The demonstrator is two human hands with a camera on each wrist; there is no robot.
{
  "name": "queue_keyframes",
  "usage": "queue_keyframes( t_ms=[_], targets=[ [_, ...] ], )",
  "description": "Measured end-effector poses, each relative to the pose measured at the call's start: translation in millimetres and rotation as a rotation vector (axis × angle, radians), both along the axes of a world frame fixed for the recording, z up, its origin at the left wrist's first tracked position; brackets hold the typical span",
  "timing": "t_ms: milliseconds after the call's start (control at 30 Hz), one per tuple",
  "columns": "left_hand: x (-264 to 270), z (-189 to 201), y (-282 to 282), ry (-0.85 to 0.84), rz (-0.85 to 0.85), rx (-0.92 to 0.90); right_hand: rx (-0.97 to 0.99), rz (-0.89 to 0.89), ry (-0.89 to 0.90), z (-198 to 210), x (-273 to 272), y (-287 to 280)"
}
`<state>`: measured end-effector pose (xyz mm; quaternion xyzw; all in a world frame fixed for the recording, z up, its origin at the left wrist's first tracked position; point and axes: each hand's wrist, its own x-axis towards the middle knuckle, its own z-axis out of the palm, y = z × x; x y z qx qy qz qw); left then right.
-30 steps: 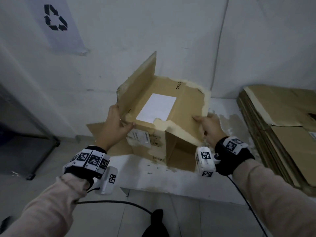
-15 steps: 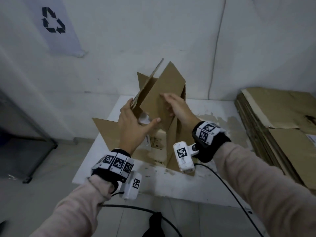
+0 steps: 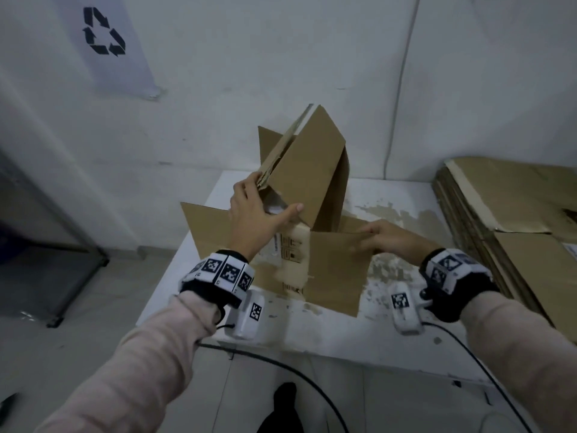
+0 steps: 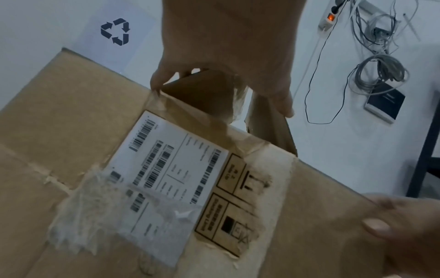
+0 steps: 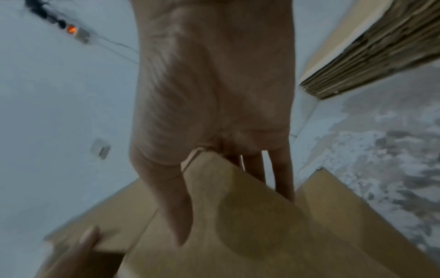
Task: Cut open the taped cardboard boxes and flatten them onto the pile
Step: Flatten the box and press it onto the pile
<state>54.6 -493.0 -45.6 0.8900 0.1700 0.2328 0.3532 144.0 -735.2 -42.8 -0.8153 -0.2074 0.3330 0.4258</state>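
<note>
While both hands grip — creased cardboard box (image 3: 307, 170).

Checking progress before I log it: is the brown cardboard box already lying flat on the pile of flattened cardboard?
No: the brown cardboard box stands half-folded on the white table, beside the pile of flattened cardboard.

A white surface (image 3: 402, 335), its paint worn off in brown patches, stands against the wall. On it sits an opened cardboard box (image 3: 312, 170). A pile of flattened cardboard (image 3: 512, 214) lies just beside its right edge.

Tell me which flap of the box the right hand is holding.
The right hand pinches the near flap that folds toward the camera. The left hand grips the upright flaps; the far-left flap lies untouched.
</note>
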Motion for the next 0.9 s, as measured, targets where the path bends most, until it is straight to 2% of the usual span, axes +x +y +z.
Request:
queue_keyframes(
  t_ms=[67, 167, 333, 467, 533, 600, 700, 767, 900],
  targets=[
    [8.0, 0.3, -0.8, 0.042, -0.015, 0.058, 0.02, 0.052, -0.008, -2.8, -16.3, -0.3],
    [18.5, -1.3, 0.4, 0.122, -0.067, 0.229, -0.01, 0.018, -0.198, -11.3, -38.2, 6.5],
    [26.9, 3.4, 3.1, 0.128, -0.073, 0.408, -0.069, 0.014, -0.437, -22.0, -65.1, 26.9],
    [31.1, 15.1, 8.2, 0.166, -0.017, 0.557, -0.101, -0.04, -0.379, -15.1, -57.6, 27.2],
    [36.0, 26.1, 14.7, 0.172, -0.002, 0.57, -0.122, -0.052, -0.333, -12.7, -49.6, 21.4],
    [40.4, 37.2, 25.9, 0.179, 0.003, 0.495, -0.155, -0.06, -0.308, -10.5, -41.0, 14.7],
    [43.0, 28.3, 45.4, 0.202, -0.023, 0.25, -0.233, -0.098, -0.262, -14.2, -24.3, 3.8],
    [40.3, 3.2, 50.7, 0.234, -0.044, 0.098, -0.26, -0.11, -0.223, -25.2, -14.6, -1.4],
    [41.1, -56.4, 58.0, 0.294, 0.001, -0.123, -0.333, -0.153, -0.262, -50.2, 3.3, -1.2]
  ],
)
